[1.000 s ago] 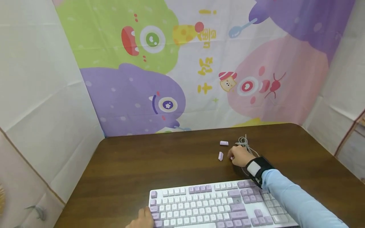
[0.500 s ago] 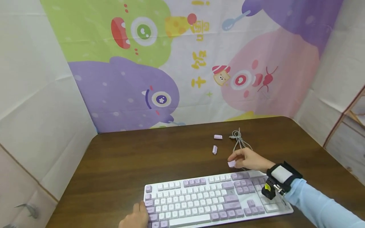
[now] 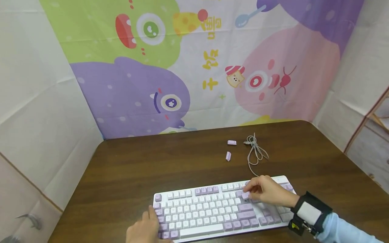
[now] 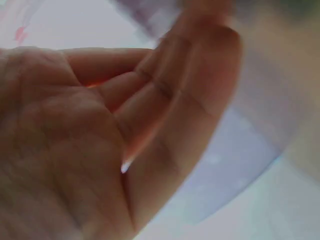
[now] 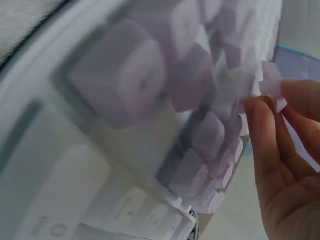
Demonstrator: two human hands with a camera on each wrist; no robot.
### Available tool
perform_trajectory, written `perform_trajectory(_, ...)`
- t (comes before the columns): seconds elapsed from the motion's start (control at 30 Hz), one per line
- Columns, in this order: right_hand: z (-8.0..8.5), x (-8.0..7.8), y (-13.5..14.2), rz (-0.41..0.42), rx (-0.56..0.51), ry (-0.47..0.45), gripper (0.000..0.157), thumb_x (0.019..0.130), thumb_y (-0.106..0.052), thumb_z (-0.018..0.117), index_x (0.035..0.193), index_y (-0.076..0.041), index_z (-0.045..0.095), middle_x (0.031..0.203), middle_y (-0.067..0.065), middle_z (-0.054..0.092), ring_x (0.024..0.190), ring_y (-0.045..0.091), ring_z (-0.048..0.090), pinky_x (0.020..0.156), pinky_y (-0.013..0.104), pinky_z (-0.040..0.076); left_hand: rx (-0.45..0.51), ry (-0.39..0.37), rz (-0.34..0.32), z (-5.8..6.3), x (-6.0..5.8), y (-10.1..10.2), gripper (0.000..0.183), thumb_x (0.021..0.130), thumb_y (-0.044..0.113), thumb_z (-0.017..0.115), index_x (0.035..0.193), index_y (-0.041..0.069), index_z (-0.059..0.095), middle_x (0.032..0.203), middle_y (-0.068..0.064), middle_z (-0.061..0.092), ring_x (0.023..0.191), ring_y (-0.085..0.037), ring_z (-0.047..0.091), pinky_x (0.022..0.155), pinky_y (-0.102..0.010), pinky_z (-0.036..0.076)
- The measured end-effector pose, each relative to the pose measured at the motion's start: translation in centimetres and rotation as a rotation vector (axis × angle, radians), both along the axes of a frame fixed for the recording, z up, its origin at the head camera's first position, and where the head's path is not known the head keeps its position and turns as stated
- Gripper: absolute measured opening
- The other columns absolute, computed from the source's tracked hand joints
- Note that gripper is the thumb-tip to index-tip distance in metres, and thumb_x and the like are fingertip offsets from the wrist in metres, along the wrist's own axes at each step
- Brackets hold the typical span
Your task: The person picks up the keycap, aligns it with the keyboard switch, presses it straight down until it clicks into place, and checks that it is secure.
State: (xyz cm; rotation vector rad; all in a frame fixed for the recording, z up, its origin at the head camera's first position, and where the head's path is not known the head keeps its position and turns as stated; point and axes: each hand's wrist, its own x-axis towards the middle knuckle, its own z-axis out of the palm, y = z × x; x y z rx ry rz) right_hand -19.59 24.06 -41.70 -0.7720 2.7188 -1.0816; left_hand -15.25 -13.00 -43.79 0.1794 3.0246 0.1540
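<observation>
A white keyboard (image 3: pixel 279 179) with white and lilac keycaps lies on the brown table. My right hand (image 3: pixel 271 192) pinches a loose lilac keycap (image 3: pixel 245 195) between thumb and fingers, close over the upper right part of the main keys. The right wrist view shows this keycap (image 5: pixel 271 80) at the fingertips, beyond blurred lilac keys. At the keyboard's left edge rests my left hand (image 3: pixel 142 226), its fingers along the side and the thumb by the front corner. In the left wrist view, the left fingers (image 4: pixel 185 95) extend side by side, slightly bent.
Two more loose lilac keycaps, one (image 3: pixel 232 142) lying crosswise and one (image 3: pixel 228 156) lengthwise, sit behind the keyboard. Right of them is a bundled grey cable (image 3: pixel 255 150), running to the keyboard's back edge. A cartoon-printed cloth (image 3: pixel 206 108) hangs behind the table.
My right hand has picked up a keycap near the cable and brought it toward me, over the keyboard. The left hand stays at the keyboard's left edge. The head view has tilted down slightly.
</observation>
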Motion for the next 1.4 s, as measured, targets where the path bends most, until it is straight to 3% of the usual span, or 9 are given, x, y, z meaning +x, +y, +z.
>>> perform_trajectory(0.1, -0.3, 0.4, -0.3, -0.024, 0.033, 0.08, 0.013, 0.076, -0.003, 0.068, 0.089, -0.005, 0.071, 0.084, 0.005, 0.071, 0.068, -0.007, 0.052, 0.058, 0.018, 0.046, -0.018, 0.114, -0.088, 2.6, -0.3, 1.8, 0.103, 0.053, 0.06, 0.075, 0.125, -0.009, 0.049, 0.104, -0.024, 0.06, 0.088, -0.035, 0.062, 0.059, -0.043, 0.051)
perform_trajectory(0.2, -0.6, 0.7, -0.5, -0.056, 0.064, 0.148, 0.013, 0.074, -0.003, 0.071, 0.087, -0.006, 0.071, 0.081, 0.003, 0.07, 0.067, -0.005, 0.053, 0.058, 0.018, 0.046, -0.024, 0.354, -0.246, 4.6, -1.0, 4.8, 0.066, 0.063, 0.054, 0.074, 0.104, 0.003, 0.065, 0.086, -0.011, 0.061, 0.077, -0.025, 0.061, 0.049, -0.035, 0.047)
perform_trajectory(0.33, -1.0, 1.1, -0.8, -0.079, 0.12, 0.289, 0.016, 0.07, -0.002, 0.073, 0.083, -0.01, 0.071, 0.081, -0.002, 0.067, 0.07, 0.001, 0.055, 0.061, 0.02, 0.046, 0.026, 0.601, -0.491, 5.3, -2.4, 9.8, 0.026, 0.068, 0.043, 0.076, 0.073, 0.019, 0.067, 0.067, 0.004, 0.057, 0.061, -0.012, 0.056, 0.042, -0.025, 0.038)
perform_trajectory(0.43, -1.4, 1.4, -0.9, -0.088, 0.188, 0.413, 0.018, 0.068, -0.005, 0.075, 0.081, -0.016, 0.07, 0.084, -0.006, 0.065, 0.076, 0.007, 0.057, 0.065, 0.025, 0.048, 0.042, 0.632, -0.622, 4.7, -3.5, 13.2, 0.016, 0.069, 0.039, 0.076, 0.066, 0.026, 0.067, 0.063, 0.009, 0.058, 0.056, -0.007, 0.055, 0.04, -0.023, 0.035)
perform_trajectory(0.53, -1.8, 1.6, -0.9, -0.101, 0.244, 0.516, 0.021, 0.065, -0.006, 0.077, 0.08, -0.018, 0.068, 0.083, -0.009, 0.063, 0.081, 0.01, 0.059, 0.077, 0.036, 0.051, 0.014, 0.613, -0.692, 3.7, -4.4, 15.8, 0.014, 0.068, 0.039, 0.076, 0.065, 0.028, 0.067, 0.062, 0.009, 0.058, 0.053, -0.006, 0.055, 0.039, -0.023, 0.034)
perform_trajectory(0.67, -2.3, 1.7, -0.9, -0.118, 0.262, 0.585, 0.022, 0.062, -0.007, 0.078, 0.078, -0.019, 0.068, 0.079, -0.011, 0.062, 0.078, 0.009, 0.06, 0.086, 0.045, 0.048, -0.022, 0.62, -0.726, 2.4, -5.2, 17.7, 0.013, 0.067, 0.037, 0.075, 0.064, 0.027, 0.067, 0.061, 0.008, 0.06, 0.052, -0.008, 0.056, 0.039, -0.025, 0.036)
perform_trajectory(0.87, -2.5, 1.9, -0.9, -0.124, 0.24, 0.572, 0.018, 0.062, -0.01, 0.079, 0.077, -0.018, 0.072, 0.075, -0.011, 0.062, 0.073, 0.009, 0.058, 0.063, 0.025, 0.048, -0.026, 0.586, -0.72, 1.1, -5.6, 18.9, 0.014, 0.068, 0.036, 0.075, 0.062, 0.026, 0.067, 0.06, 0.007, 0.059, 0.05, -0.009, 0.055, 0.038, -0.026, 0.035)
perform_trajectory(1.13, -2.8, 1.9, -1.0, -0.147, 0.193, 0.633, 0.021, 0.057, -0.008, 0.082, 0.073, -0.019, 0.076, 0.072, -0.013, 0.059, 0.068, 0.004, 0.052, 0.054, 0.015, 0.04, -0.03, 0.562, -0.703, 1.0, -5.7, 19.2, 0.015, 0.069, 0.037, 0.074, 0.063, 0.025, 0.067, 0.06, 0.007, 0.059, 0.049, -0.01, 0.054, 0.037, -0.026, 0.034)
perform_trajectory(1.4, -3.2, 1.5, -0.4, -0.115, 0.135, 0.587, 0.021, 0.057, -0.006, 0.081, 0.073, -0.019, 0.076, 0.069, -0.012, 0.062, 0.065, 0.003, 0.054, 0.055, 0.016, 0.038, -0.005, 0.531, -0.686, 1.1, -5.6, 19.3, 0.02, 0.07, 0.038, 0.074, 0.059, 0.025, 0.064, 0.06, 0.007, 0.058, 0.048, -0.01, 0.054, 0.037, -0.026, 0.033)
